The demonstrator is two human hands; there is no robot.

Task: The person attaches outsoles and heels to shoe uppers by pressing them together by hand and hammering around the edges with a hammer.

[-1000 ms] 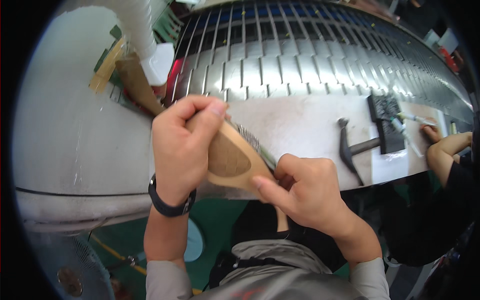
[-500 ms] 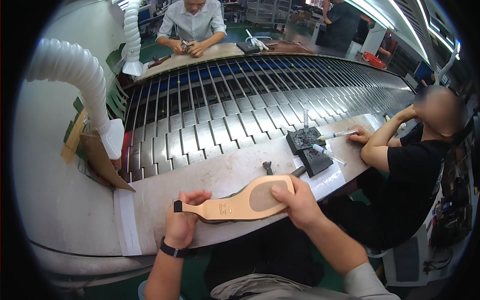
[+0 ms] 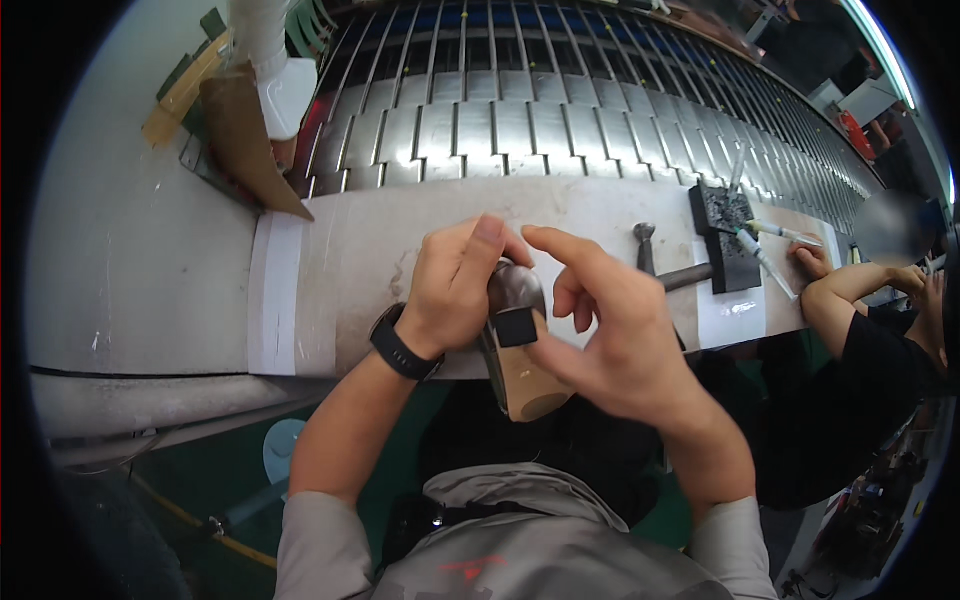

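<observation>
Out past the left hand [image 3: 450, 290] and right hand [image 3: 625, 330] runs a slatted metal conveyor [image 3: 440, 130], with a pale surface [image 3: 565, 205] nearer in. Between them, the left grips a tan-soled shoe [image 3: 530, 382], while the right is loosely spread, its thumb beside the shoe's black heel tip [image 3: 517, 327].

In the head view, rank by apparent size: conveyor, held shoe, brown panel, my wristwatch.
1. Conveyor, largest.
2. Shoe and brown panel: too alike to rank; the hands partly cover the shoe, which also looks nearer the camera.
3. Wristwatch, smallest.
</observation>
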